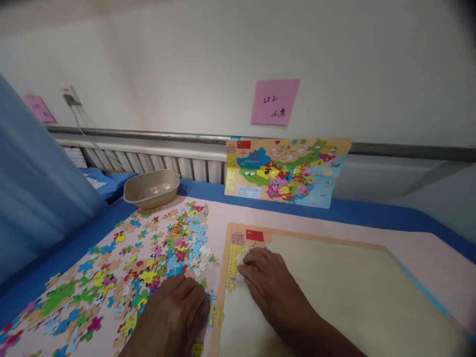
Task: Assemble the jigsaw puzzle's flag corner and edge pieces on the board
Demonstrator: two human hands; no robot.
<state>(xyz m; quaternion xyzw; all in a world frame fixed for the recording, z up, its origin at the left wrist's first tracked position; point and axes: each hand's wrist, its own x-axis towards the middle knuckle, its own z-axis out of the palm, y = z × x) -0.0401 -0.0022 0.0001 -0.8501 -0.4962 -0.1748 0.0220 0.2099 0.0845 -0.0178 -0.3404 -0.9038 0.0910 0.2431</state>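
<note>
My right hand (275, 282) rests over the upper left of the puzzle board (334, 287), fingers bent and close together. Its fingertips are at the edge of a strip of joined yellow puzzle pieces (233, 260); anything between them is hidden. Above it, a joined corner shows a red flag (255, 235). My left hand (173, 310) is closed among the loose pieces left of the board. A peach puzzle piece (189, 273) shows just beyond its knuckles, and its fingertips are hidden. Several yellow and blue pieces (216, 315) lie by the board's left border, beside this hand.
Many loose colourful puzzle pieces (145, 263) spread across the left of the table. A beige basin (151, 191) with a few pieces stands behind them. A printed map picture (286, 173) leans upright at the back. A blue curtain (40, 183) hangs at the left.
</note>
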